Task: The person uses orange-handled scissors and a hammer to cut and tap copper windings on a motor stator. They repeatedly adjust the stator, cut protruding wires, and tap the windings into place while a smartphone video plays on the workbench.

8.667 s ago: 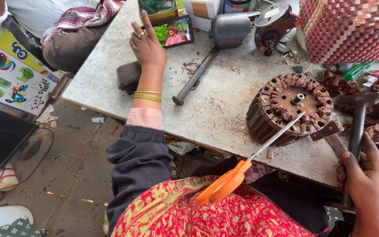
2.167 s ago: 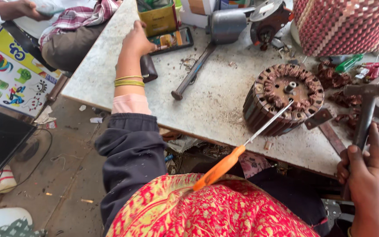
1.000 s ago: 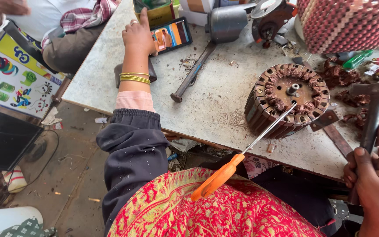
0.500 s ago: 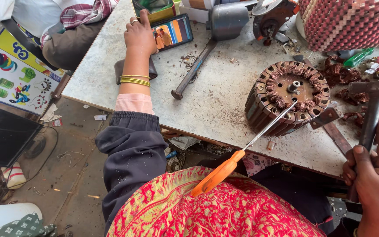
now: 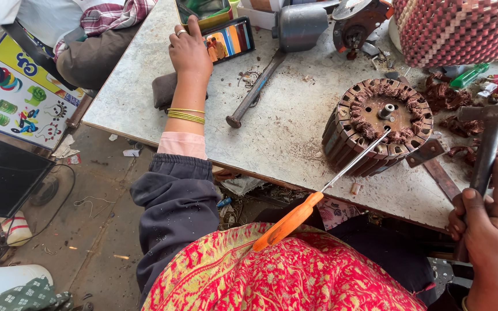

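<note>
Left hand flat on phone at bench far edge, grasping nothing; right hand clenched round hammer handle. Screwdriver leans off near edge against stator (unheld, could slip floorward).

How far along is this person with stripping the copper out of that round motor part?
Done: loose copper wire clumps already lie beside the stator. In hand: the right hand grips a hammer, an orange-handled screwdriver leans into the windings, and the left hand rests by a phone. Left: copper coils fill most slots round the ring.
</note>
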